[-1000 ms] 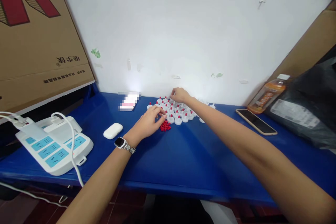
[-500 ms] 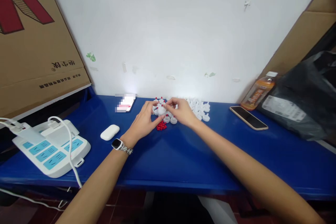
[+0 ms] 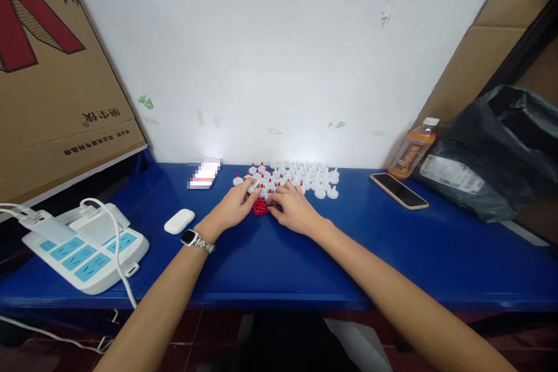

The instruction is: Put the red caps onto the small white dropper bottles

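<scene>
A cluster of small white caps [image 3: 300,177], many with red tips, lies on the blue table [image 3: 349,256] against the wall. A small heap of red pieces [image 3: 260,207] sits just in front of it. My left hand [image 3: 233,207], with a watch on its wrist, rests left of the heap, its fingertips closed on a white cap [image 3: 253,188]. My right hand [image 3: 294,210] lies right of the heap. Its fingers are curled and pinched together at the heap's edge, and what they hold is too small to make out.
A white power strip [image 3: 82,244] with cables sits at the left, with a white earbud case [image 3: 179,221] beside it. A phone [image 3: 399,190], an orange drink bottle [image 3: 412,154] and a black bag [image 3: 492,151] are at the right. Cardboard boxes lean at both sides.
My right hand came back from the far side of the caps to the red heap. My left hand picked up a white cap. Both hands now lie lower, at the heap.
</scene>
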`<state>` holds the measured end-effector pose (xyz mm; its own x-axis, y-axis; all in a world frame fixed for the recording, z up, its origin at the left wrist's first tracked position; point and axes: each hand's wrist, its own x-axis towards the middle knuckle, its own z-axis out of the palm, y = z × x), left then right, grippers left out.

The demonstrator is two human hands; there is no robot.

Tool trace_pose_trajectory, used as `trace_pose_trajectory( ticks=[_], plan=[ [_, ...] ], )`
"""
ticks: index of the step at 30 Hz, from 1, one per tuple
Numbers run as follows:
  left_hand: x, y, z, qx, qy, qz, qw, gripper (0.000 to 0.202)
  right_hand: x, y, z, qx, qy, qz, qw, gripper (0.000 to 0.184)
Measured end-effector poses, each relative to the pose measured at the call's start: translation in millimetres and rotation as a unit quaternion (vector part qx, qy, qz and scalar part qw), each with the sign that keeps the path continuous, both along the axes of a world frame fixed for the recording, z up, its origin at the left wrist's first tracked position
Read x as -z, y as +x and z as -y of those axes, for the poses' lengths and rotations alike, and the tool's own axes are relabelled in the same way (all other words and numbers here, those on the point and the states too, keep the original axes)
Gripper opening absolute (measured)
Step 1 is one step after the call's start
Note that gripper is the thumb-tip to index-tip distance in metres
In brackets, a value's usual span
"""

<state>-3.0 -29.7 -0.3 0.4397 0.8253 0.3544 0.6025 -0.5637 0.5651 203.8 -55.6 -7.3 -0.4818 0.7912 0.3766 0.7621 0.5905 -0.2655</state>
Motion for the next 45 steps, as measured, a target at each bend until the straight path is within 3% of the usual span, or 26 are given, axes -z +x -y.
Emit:
trace_pose_trajectory(
  ticks=[9,11,13,15,18,20,22,26,34,40,45],
  plan=[
    [0.7,1.5,0.1,0.001,-0.014,-0.005,1.0,0.032,4.1,-6.7,0.6,0.01,0.015,0.021,1.0,0.006],
    [1.2,1.3,-0.4,0.003,-0.012,-0.004,1.0,0.032,3.2,-7.2,0.0,0.007,0.012,-0.021,1.0,0.008],
    [1.3,1.5,-0.2,0.004,-0.011,-0.001,1.0,0.031,2.4,-7.4,-2.2,0.008,-0.017,-0.126,0.992,0.01],
    [1.1,2.6,0.7,0.01,-0.011,0.001,1.0,0.032,2.4,-7.8,-5.8,0.011,-0.065,-0.278,0.958,0.009],
    [0.9,6.1,3.7,0.032,-0.006,0.001,0.999,0.033,4.3,-9.0,-11.7,0.001,-0.124,-0.469,0.874,0.018],
    [0.6,9.4,6.5,0.046,-0.006,-0.002,0.999,0.034,6.2,-10.2,-14.4,-0.006,-0.145,-0.526,0.838,0.025],
    [0.0,12.4,9.6,0.059,-0.008,-0.006,0.998,0.034,7.5,-11.2,-15.6,-0.008,-0.156,-0.542,0.826,0.029],
    [-1.9,15.9,14.0,0.082,-0.002,-0.013,0.997,0.033,7.6,-11.3,-15.4,-0.013,-0.162,-0.54,0.826,0.033],
    [-2.8,14.7,15.8,0.071,0.0,-0.02,0.997,0.031,8.2,-12.8,-12.7,-0.019,-0.147,-0.539,0.829,0.031],
    [-1.0,17.8,18.8,0.069,0.016,-0.03,0.997,0.034,12.3,-20.5,-9.3,-0.013,-0.126,-0.591,0.797,0.028],
    [4.1,19.4,17.1,0.058,0.025,-0.006,0.998,0.035,8.4,-23.8,-0.9,0.027,-0.064,-0.517,0.853,0.032]
  ],
)
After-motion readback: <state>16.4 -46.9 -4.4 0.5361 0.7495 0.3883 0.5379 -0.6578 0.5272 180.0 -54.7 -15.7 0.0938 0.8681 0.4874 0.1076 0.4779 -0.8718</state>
